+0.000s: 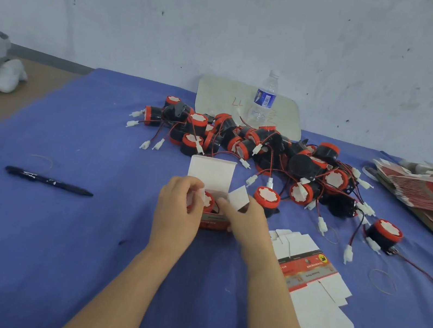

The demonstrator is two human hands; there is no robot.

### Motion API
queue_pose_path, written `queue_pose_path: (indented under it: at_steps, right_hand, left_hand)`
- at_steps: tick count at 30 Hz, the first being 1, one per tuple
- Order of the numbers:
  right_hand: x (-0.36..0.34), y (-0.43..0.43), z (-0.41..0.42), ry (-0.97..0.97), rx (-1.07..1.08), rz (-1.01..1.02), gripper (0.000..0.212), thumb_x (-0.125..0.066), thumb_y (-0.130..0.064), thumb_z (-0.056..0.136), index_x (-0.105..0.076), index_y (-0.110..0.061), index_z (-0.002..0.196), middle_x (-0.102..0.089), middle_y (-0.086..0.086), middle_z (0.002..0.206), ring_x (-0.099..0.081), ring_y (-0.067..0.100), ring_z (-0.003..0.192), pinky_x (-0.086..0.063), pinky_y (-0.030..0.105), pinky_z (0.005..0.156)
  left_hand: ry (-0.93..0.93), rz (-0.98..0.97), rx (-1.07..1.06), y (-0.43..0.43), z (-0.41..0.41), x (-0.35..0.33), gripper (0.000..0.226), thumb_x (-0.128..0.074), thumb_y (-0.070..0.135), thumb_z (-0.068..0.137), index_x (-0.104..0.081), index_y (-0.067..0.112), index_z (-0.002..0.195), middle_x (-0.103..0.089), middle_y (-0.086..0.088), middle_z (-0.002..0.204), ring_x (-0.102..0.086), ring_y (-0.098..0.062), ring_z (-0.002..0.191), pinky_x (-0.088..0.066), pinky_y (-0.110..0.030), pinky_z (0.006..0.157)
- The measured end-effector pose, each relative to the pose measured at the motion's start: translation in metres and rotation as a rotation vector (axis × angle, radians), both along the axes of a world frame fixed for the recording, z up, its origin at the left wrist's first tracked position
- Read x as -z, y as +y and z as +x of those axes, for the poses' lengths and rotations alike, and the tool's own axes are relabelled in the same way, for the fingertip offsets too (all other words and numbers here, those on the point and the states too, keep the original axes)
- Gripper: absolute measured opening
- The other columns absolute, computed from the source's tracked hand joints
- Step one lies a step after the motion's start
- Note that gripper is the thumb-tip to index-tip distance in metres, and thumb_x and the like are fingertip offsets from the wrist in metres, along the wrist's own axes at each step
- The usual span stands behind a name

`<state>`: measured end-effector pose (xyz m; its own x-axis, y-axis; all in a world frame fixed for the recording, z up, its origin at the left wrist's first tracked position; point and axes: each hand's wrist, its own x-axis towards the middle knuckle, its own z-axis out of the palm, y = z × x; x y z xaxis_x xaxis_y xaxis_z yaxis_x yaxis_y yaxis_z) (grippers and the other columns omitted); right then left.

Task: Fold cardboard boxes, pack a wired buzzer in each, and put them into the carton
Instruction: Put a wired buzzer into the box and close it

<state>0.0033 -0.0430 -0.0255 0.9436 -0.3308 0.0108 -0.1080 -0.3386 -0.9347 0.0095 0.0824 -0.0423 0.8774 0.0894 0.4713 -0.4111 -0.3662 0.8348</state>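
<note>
Two bare forearms reach forward from the bottom edge and meet at the middle of the table. The left hand (pixel 177 209) is curled, knuckles up, and its fingertips pinch the white left side flap of a small red and white cardboard box (pixel 214 222). The right hand (pixel 247 222) wraps round the box's right end, with its forefinger laid across the open top beside the raised right flap. The box stands on the cloth between both hands with its white lid flap upright at the back. A red-capped black round buzzer (pixel 207 202) sits inside it.

The table is covered by a blue cloth (pixel 51 251). At its left lies a black pen (pixel 49 181). Behind the box sprawls a pile of red and black wired buzzers (pixel 255 147) with white plugs. Behind the pile, a clear plastic water bottle (pixel 265 97) stands in front of a white board (pixel 220 98) that leans on the pale wall (pixel 233 23). To the right of the hands lie flat unfolded box blanks (pixel 312 283). A stack of more flat blanks (pixel 428 190) sits at the far right edge.
</note>
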Motion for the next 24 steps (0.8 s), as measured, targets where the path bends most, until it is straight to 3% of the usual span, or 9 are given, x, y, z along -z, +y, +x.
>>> queue_pose_path:
  at_steps: [2,5,9,14,17,20,24]
  right_hand:
    - [-0.001,-0.005,-0.002,0.056,-0.043,0.065,0.022,-0.062,-0.035,0.091,-0.062,-0.013,0.093,-0.062,-0.002,0.081,-0.055,0.014,0.073,-0.046,0.021,0.059]
    - [-0.005,-0.010,-0.002,0.093,-0.055,0.289,0.017,-0.053,-0.016,0.095,-0.058,-0.010,0.079,-0.055,0.005,0.075,-0.049,0.016,0.065,-0.047,0.025,0.061]
    - [-0.002,-0.011,0.000,0.098,-0.043,0.158,0.015,-0.054,-0.005,0.088,-0.052,-0.010,0.073,-0.050,0.004,0.066,-0.045,0.015,0.060,-0.043,0.022,0.055]
    - [-0.006,-0.005,0.008,0.182,0.001,0.151,0.005,-0.055,-0.008,0.086,-0.053,-0.012,0.084,-0.046,0.002,0.065,-0.039,0.015,0.058,-0.037,0.024,0.050]
    - [-0.008,0.000,0.014,0.229,0.021,0.053,0.020,-0.054,-0.011,0.086,-0.054,-0.009,0.106,-0.049,0.002,0.073,-0.041,0.015,0.061,-0.035,0.024,0.050]
    - [-0.006,0.003,0.013,0.181,0.014,0.057,0.026,-0.055,-0.012,0.087,-0.054,-0.009,0.112,-0.051,0.001,0.077,-0.042,0.013,0.062,-0.034,0.022,0.049]
    - [0.000,-0.004,0.003,-0.027,-0.022,0.108,0.007,-0.061,-0.028,0.090,-0.056,-0.022,0.089,-0.057,0.000,0.079,-0.051,0.010,0.067,-0.043,0.021,0.056]
  left_hand:
    - [0.019,0.028,-0.008,-0.001,0.000,0.000,0.016,-0.053,0.007,0.092,-0.056,0.023,0.093,-0.048,0.010,0.099,-0.051,-0.017,0.102,-0.044,-0.028,0.082]
    - [0.044,0.023,-0.019,-0.001,0.001,0.000,0.013,-0.054,0.007,0.092,-0.058,0.019,0.092,-0.047,0.009,0.100,-0.050,-0.017,0.103,-0.047,-0.033,0.084]
    - [0.042,0.018,-0.021,0.000,0.001,-0.002,0.015,-0.055,0.008,0.092,-0.057,0.023,0.091,-0.047,0.010,0.100,-0.050,-0.015,0.101,-0.047,-0.030,0.083]
    - [0.033,0.050,-0.027,-0.002,0.000,-0.001,0.015,-0.054,0.008,0.092,-0.057,0.023,0.092,-0.048,0.010,0.101,-0.047,-0.013,0.101,-0.044,-0.027,0.081]
    - [0.030,0.046,-0.021,-0.001,0.000,-0.001,0.014,-0.055,0.008,0.091,-0.057,0.021,0.094,-0.046,0.009,0.103,-0.048,-0.013,0.101,-0.045,-0.027,0.081]
    - [0.057,0.009,-0.062,-0.002,-0.001,-0.001,0.022,-0.060,0.008,0.089,-0.055,0.014,0.110,-0.041,0.006,0.111,-0.050,-0.018,0.105,-0.047,-0.032,0.087]
    - [0.241,-0.141,-0.051,0.000,0.005,0.000,0.054,-0.062,0.009,0.088,-0.037,0.008,0.136,-0.041,-0.005,0.134,-0.044,-0.019,0.119,-0.040,-0.037,0.103]
